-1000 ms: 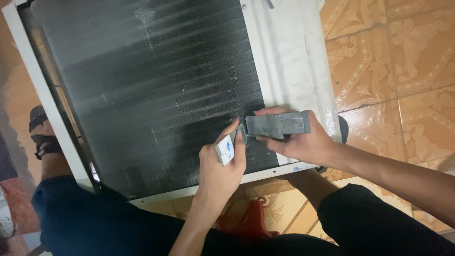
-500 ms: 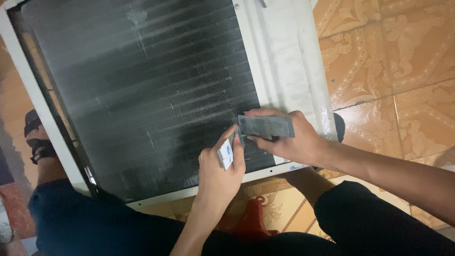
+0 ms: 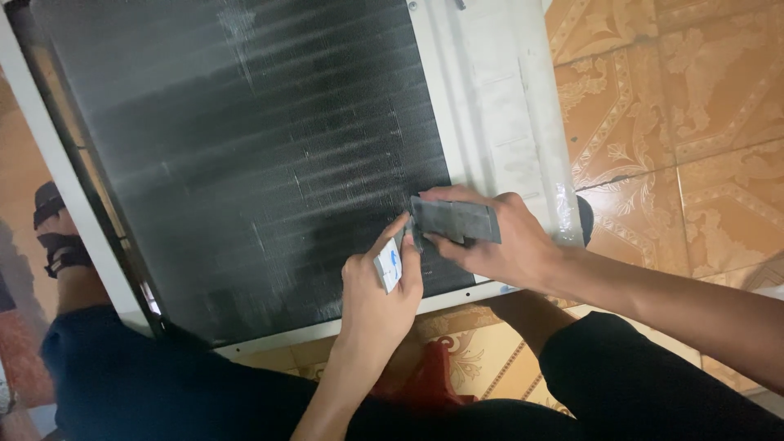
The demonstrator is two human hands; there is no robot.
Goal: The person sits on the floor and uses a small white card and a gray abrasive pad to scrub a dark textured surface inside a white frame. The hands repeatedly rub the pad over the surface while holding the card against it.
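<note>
A large unit with a white frame [image 3: 506, 122] and a dark finned coil panel [image 3: 245, 155] lies tilted on the floor in front of me. My right hand [image 3: 506, 245] grips a flat dark grey rectangular piece [image 3: 457, 220] against the panel's lower right corner. My left hand [image 3: 380, 294] is beside it, pinching a small white card with a blue mark [image 3: 389, 265], its index finger touching the end of the grey piece. My dark-trousered legs are below the frame.
Orange patterned floor tiles [image 3: 670, 106] spread to the right. A foot in a black sandal [image 3: 53, 237] rests at the left edge. Something red [image 3: 425, 380] lies on the floor between my legs, under the frame's lower edge.
Both hands and the grey piece sit slightly higher and leftward in view than a second ago; the grip on the grey piece and the white card is unchanged.
</note>
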